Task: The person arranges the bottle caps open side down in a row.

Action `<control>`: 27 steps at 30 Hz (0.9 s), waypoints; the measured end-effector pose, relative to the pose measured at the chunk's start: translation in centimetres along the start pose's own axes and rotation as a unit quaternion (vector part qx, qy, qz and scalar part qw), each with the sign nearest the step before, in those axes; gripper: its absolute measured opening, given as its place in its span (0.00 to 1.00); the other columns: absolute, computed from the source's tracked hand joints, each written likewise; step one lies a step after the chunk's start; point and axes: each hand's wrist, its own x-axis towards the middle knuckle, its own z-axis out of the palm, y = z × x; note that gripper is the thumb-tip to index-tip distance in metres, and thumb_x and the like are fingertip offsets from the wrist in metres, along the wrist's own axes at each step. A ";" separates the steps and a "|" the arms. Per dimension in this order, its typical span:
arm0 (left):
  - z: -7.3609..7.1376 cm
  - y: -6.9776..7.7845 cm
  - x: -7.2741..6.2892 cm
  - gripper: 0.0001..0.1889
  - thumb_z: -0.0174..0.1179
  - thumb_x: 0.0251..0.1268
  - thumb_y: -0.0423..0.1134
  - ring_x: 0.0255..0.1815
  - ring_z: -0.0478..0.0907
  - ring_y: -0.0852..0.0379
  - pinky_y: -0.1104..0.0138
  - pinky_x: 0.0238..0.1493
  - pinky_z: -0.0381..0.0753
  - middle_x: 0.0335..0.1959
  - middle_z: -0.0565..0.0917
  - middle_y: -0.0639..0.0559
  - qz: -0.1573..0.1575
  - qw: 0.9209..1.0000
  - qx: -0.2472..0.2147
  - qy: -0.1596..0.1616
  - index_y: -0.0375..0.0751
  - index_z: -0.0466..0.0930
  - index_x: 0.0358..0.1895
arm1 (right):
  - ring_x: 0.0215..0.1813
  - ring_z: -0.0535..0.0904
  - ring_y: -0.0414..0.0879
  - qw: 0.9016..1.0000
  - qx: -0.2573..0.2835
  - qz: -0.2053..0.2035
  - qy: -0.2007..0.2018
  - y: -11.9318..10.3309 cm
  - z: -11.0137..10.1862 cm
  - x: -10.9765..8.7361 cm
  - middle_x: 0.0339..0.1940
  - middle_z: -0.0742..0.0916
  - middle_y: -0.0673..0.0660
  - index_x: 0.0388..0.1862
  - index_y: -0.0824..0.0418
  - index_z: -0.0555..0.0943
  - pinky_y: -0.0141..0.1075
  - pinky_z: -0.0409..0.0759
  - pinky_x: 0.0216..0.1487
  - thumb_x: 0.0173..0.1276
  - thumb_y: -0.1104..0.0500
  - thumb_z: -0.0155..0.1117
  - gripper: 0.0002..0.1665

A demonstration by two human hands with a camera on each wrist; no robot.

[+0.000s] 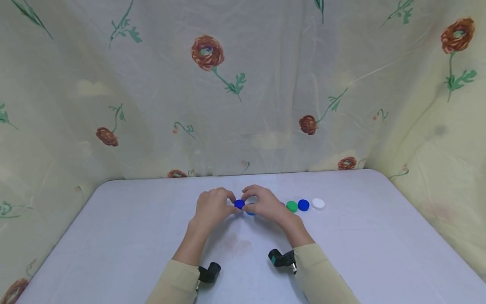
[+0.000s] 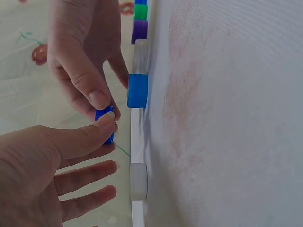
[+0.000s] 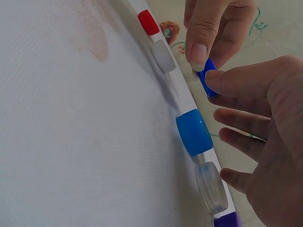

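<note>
A dark blue bottle cap is held above the table between both hands. My left hand pinches one side of it between thumb and fingers. From the other side my right hand pinches it too, its remaining fingers spread in the right wrist view. Below the hands stands a light blue cap, with a clear ridged cap beside it. A white cap sits apart from these, under the left hand. Past it, a red cap shows in the right wrist view; the hands hide it from the head view.
Rightward the row continues with a purple cap, a green cap, another dark blue cap and a wider white cap. All rest on a white-covered table. A flower-patterned curtain hangs behind and at both sides.
</note>
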 end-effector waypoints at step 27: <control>0.7 0.2 -0.3 0.14 0.72 0.58 0.48 0.55 0.82 0.48 0.46 0.58 0.74 0.49 0.88 0.51 -0.020 0.998 0.018 -0.064 0.51 0.88 0.46 | 0.64 0.77 0.56 0.996 -0.059 -0.060 -0.003 0.9 1.1 0.5 0.56 0.85 0.58 0.42 0.59 0.86 0.50 0.71 0.70 0.60 0.62 0.71 0.11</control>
